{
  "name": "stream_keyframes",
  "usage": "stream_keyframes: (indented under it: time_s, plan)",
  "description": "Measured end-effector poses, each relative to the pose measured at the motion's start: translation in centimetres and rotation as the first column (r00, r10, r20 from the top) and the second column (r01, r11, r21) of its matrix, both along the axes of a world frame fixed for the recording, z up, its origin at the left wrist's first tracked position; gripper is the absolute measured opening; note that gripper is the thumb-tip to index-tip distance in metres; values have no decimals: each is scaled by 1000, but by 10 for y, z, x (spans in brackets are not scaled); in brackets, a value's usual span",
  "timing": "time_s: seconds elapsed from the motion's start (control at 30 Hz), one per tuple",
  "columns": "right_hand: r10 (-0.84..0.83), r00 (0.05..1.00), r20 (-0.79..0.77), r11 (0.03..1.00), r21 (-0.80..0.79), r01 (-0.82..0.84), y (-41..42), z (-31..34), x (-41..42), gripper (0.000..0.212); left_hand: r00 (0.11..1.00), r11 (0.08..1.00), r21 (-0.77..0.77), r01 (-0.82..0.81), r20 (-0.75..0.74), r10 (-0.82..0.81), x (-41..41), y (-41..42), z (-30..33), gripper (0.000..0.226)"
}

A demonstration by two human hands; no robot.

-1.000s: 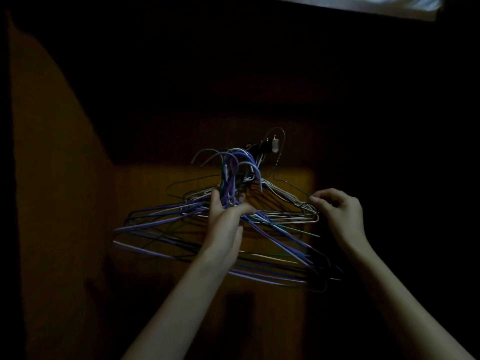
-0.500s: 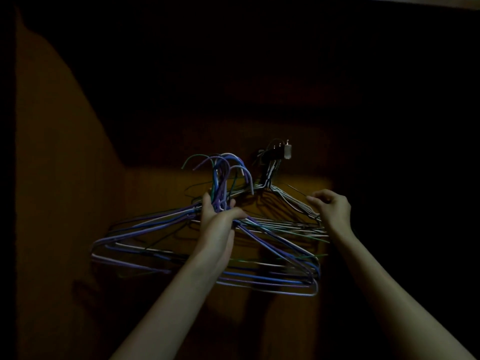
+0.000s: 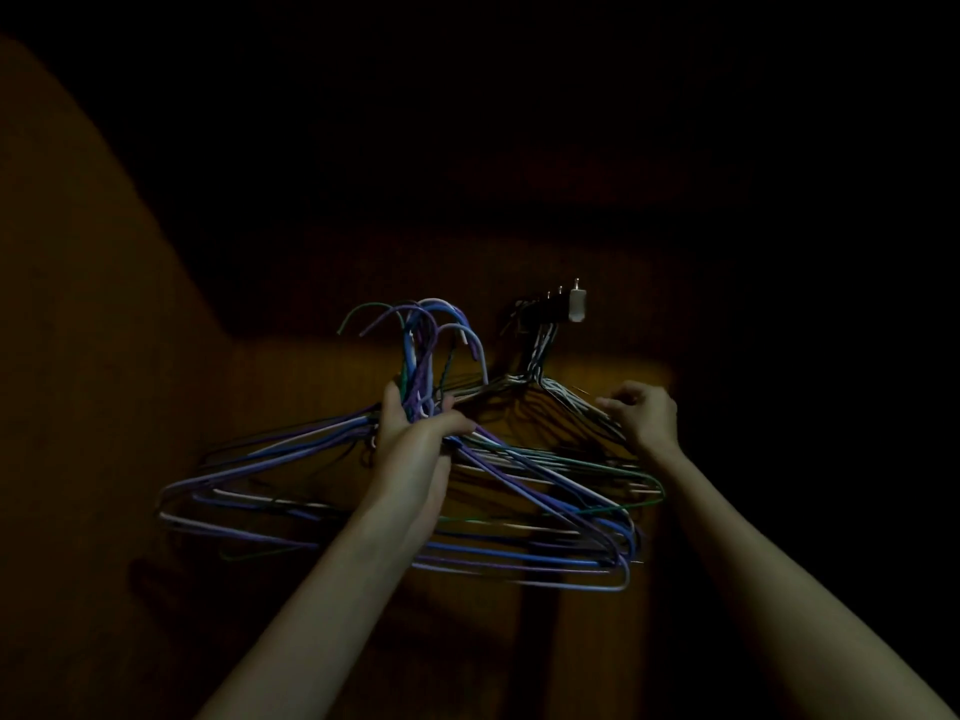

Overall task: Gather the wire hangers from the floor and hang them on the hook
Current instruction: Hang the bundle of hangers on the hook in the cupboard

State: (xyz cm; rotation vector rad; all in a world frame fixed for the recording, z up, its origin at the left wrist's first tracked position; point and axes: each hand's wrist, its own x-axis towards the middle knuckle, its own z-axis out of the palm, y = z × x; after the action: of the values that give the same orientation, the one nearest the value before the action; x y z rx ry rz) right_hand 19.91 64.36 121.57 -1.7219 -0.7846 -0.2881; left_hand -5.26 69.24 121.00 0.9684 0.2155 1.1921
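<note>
Now, compared with a second ago, I see the bundle of wire hangers point(image 3: 405, 491) held lower and further left of the wall hook point(image 3: 563, 309), so its cluster of curved tops point(image 3: 421, 330), which were nearly level with the hook, sits clearly apart from it on the left. I judge that the bundle is not yet hung and is being lined up for another approach. A second set of hangers point(image 3: 540, 392) already hangs from the hook, its wires fanning down and to the right. My left hand point(image 3: 415, 444) is raised in the middle of the view, forearm reaching up from the lower left, and its grip is wrapped round the gathered necks of the bundle just below the curved tops, thumb across the front. The purple, blue, green and pale hangers spread out below and to both sides of that hand, off the floor and in the air in front of a dim brown wall point(image 3: 104, 356). My right hand point(image 3: 644, 413) is also raised, forearm coming up from the lower right, and has moved a little higher; its fingers are curled at the sloping shoulder of the hanging set, but the scene is too dark for me to tell whether they pinch the wire or only touch it.
</note>
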Motion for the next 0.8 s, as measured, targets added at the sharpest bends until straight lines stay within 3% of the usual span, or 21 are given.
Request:
stream_keyframes:
  time_s: [0.4, 0.5, 0.67, 0.8]
  plan:
    - [-24, 997, 76, 991, -130, 34, -7, -8, 3, 7, 1000, 999, -39, 24, 10, -24, 1, -1, -13, 88]
    - [-9, 998, 60, 994, -107, 15, -14, -11, 2, 18, 1000, 999, -37, 26, -14, -26, -2, -4, -18, 89]
    - [182, 977, 110, 983, -16, -182, -39, -15, -42, 11, 998, 999, -35, 33, -47, -34, -10, -9, -26, 89]
    - [377, 919, 117, 922, -143, -360, -55, -27, -92, 5, 998, 998, -51, 39, -44, -42, -17, -14, -33, 88]
